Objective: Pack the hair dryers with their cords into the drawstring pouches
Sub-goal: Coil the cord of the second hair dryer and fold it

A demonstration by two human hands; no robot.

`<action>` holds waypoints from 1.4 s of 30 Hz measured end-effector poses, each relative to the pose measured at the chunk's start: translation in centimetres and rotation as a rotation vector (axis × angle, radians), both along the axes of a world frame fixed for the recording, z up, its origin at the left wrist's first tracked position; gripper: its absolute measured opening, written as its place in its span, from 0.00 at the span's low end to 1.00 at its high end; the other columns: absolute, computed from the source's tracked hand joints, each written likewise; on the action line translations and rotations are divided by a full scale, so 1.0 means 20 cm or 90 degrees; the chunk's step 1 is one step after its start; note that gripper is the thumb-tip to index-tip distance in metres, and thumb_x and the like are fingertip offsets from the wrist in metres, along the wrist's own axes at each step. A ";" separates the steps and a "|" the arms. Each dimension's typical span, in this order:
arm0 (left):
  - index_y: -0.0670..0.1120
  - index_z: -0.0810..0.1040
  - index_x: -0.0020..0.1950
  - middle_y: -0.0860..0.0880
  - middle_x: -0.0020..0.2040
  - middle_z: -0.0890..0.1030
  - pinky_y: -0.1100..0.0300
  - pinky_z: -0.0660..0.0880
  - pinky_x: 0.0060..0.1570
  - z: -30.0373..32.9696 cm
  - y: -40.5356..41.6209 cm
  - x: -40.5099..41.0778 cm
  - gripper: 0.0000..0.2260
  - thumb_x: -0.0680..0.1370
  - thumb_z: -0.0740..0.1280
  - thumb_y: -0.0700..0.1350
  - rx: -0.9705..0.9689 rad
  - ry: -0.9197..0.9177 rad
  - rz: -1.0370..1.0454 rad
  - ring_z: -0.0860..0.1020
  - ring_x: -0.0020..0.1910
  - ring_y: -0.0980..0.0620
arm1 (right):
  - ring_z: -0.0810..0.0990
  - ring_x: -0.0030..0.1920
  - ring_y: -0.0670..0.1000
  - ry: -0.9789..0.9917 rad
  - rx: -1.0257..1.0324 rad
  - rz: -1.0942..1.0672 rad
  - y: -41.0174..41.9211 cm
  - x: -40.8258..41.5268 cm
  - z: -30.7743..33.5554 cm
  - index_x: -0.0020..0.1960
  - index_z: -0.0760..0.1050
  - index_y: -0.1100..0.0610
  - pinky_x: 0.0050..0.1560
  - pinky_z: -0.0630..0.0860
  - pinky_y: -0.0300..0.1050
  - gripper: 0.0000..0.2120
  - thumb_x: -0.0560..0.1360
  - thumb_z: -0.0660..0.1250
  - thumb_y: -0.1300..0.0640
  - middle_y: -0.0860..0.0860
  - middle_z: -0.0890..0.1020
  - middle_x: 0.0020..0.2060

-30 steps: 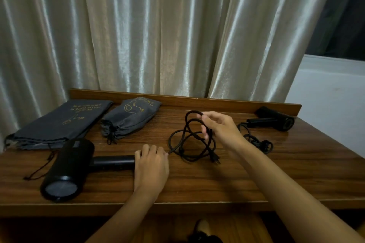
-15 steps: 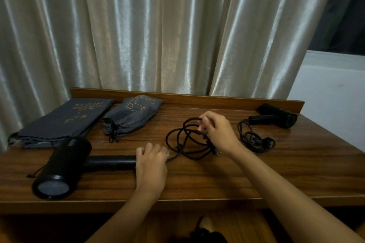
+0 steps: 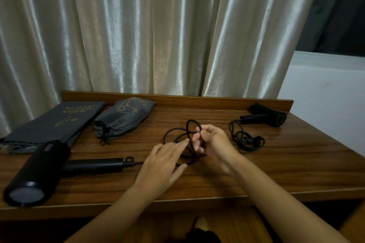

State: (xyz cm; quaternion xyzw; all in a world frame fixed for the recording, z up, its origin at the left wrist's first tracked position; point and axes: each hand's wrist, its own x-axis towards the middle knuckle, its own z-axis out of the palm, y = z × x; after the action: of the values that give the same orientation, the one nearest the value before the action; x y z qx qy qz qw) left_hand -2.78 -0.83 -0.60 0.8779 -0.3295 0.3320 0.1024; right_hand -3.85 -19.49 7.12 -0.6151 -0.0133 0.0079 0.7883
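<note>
The big black hair dryer [image 3: 37,171] lies at the wooden table's [image 3: 276,167] near edge, outside any pouch. Its black cord [image 3: 175,134] is pinched in loops by the right hand [image 3: 212,141]; the left hand [image 3: 164,162] reaches in, fingers spread. The loops could spring loose. Beyond, the flat grey drawstring pouch [image 3: 59,120] waits.

Gold "HAIR DRYER" lettering is showing upside down on the flat pouch [image 3: 57,120] far left of the left hand [image 3: 162,162], other print staying illegible.
</note>
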 end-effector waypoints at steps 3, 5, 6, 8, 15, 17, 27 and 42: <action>0.54 0.71 0.70 0.55 0.55 0.76 0.56 0.74 0.55 -0.01 -0.02 0.01 0.21 0.79 0.58 0.60 0.105 -0.032 -0.005 0.75 0.53 0.54 | 0.68 0.30 0.47 0.027 0.085 0.017 -0.05 0.02 0.03 0.52 0.73 0.62 0.35 0.66 0.40 0.11 0.83 0.53 0.60 0.51 0.69 0.34; 0.56 0.80 0.58 0.55 0.51 0.73 0.58 0.73 0.49 0.00 -0.03 0.02 0.15 0.78 0.60 0.59 0.119 -0.040 -0.008 0.73 0.48 0.54 | 0.63 0.28 0.46 0.063 0.094 0.000 -0.11 0.02 0.05 0.54 0.76 0.63 0.32 0.63 0.40 0.17 0.84 0.55 0.52 0.49 0.63 0.30; 0.55 0.81 0.53 0.54 0.49 0.73 0.59 0.73 0.46 0.00 -0.03 0.02 0.13 0.77 0.62 0.59 0.110 -0.039 -0.005 0.73 0.47 0.54 | 0.61 0.27 0.46 0.077 0.075 -0.006 -0.15 0.03 0.07 0.56 0.77 0.64 0.31 0.62 0.40 0.20 0.84 0.55 0.49 0.48 0.60 0.29; 0.53 0.81 0.49 0.54 0.49 0.73 0.60 0.73 0.44 0.00 -0.03 0.02 0.10 0.75 0.67 0.57 0.052 -0.010 0.007 0.73 0.46 0.54 | 0.57 0.27 0.47 0.100 0.009 -0.007 -0.22 0.04 0.10 0.59 0.78 0.65 0.28 0.61 0.41 0.20 0.83 0.58 0.49 0.48 0.57 0.28; 0.57 0.70 0.54 0.57 0.54 0.61 0.64 0.66 0.49 0.00 0.01 0.00 0.20 0.72 0.59 0.70 -0.110 0.193 0.029 0.65 0.51 0.59 | 0.69 0.27 0.46 0.107 -0.213 -0.121 -0.38 0.08 0.21 0.57 0.78 0.64 0.29 0.64 0.39 0.15 0.82 0.54 0.63 0.51 0.72 0.31; 0.57 0.69 0.52 0.57 0.53 0.60 0.63 0.68 0.49 0.00 0.00 0.00 0.17 0.75 0.56 0.68 -0.113 0.186 0.036 0.65 0.50 0.58 | 0.70 0.26 0.46 0.099 -0.243 -0.157 -0.42 0.09 0.23 0.57 0.77 0.63 0.27 0.65 0.38 0.13 0.80 0.56 0.65 0.51 0.75 0.31; 0.49 0.76 0.43 0.49 0.49 0.70 0.55 0.72 0.43 -0.03 0.00 0.03 0.09 0.74 0.70 0.53 -0.083 0.027 0.166 0.71 0.46 0.51 | 0.81 0.46 0.50 0.107 -0.955 -0.054 -0.51 0.12 0.24 0.44 0.85 0.52 0.48 0.78 0.48 0.17 0.76 0.67 0.40 0.50 0.83 0.43; 0.48 0.79 0.39 0.49 0.44 0.80 0.47 0.67 0.69 0.02 -0.01 0.00 0.09 0.70 0.76 0.51 0.001 0.053 0.135 0.76 0.61 0.45 | 0.71 0.65 0.60 0.193 -0.947 -0.248 -0.53 0.08 -0.10 0.62 0.78 0.60 0.64 0.73 0.54 0.14 0.77 0.67 0.58 0.59 0.73 0.65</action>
State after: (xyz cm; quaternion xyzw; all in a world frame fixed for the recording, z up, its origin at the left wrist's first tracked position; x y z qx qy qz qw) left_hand -2.88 -1.00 -0.18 0.9209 -0.2307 0.3038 0.0799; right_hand -2.30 -30.10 5.12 -0.9651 0.2112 -0.0395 0.1494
